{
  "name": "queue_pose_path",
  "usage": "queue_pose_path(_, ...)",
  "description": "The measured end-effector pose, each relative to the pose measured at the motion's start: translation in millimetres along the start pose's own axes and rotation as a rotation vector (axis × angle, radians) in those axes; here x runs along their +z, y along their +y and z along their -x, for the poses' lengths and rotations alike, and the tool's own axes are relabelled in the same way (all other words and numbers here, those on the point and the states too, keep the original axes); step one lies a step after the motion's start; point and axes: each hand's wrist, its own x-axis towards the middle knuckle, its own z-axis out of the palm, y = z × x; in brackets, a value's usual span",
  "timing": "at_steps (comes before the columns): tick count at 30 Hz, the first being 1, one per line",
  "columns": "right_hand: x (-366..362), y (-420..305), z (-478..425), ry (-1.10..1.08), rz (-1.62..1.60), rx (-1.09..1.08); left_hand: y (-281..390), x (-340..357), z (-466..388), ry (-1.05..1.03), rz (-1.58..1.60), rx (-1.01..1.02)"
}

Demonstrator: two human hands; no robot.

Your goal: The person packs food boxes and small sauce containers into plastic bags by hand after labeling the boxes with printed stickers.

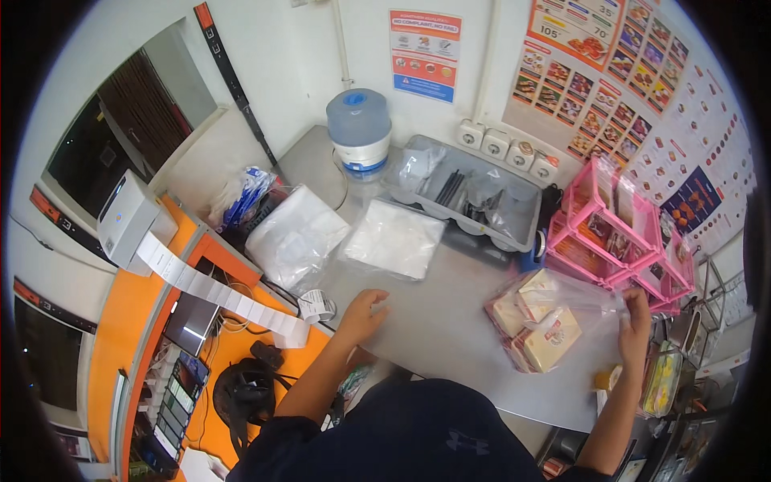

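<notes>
My right hand (635,310) grips the gathered neck of a clear plastic bag (587,296). Inside the bag are several cream-coloured paper food boxes (551,340) with red print, standing on the steel counter (446,325). My left hand (365,313) is held over the counter's left part, fingers apart and nothing in it. Ahead of it lies a pack of clear plastic bags (394,240), with a larger stack of plastic bags (298,235) to its left. A roll of printed labels (317,305) sits close by on the left.
Along the back stand a grey compartment tray (524,241) with black cutlery and a blue-topped water dispenser (358,129). Pink plastic baskets (602,253) rise at the right. On the orange desk (295,361) are a black bag (241,391) and a label printer (129,223) trailing a label strip.
</notes>
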Motion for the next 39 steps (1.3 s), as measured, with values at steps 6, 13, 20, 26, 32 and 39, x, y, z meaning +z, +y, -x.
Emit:
queue_pose_path(6, 12.5, -66.9, 42.4, 0.052, 0.578, 0.023, -47.6, -21.0, -64.2, 0.135, -0.212, 0.043)
queue_pose_path(13, 22.3, -71.3, 85.5, 0.240, 0.528, 0.056, -116.6, 8.9, -117.6, -0.101, -0.503, 0.250)
queue_pose_path(20, 91.2, -80.8, 61.9, 0.107, 0.400, 0.013, -72.6, 0.4, -138.1, -0.244, -0.641, 0.242)
queue_pose_path(26, 153.0, -88.9, 46.2, -0.023, 0.197, -0.004, -99.4, 9.9, -145.0, -0.250, -0.786, 0.277)
queue_pose_path(32, 211.6, -82.7, 53.6, -0.278, -0.025, 0.031, -100.4, -2.9, -152.5, -0.282, -0.668, 0.382)
queue_pose_path(39, 278.4, -7.9, 116.7, -0.396, 0.027, 0.242, -114.6, 18.5, -146.8, -0.417, -0.799, 0.413)
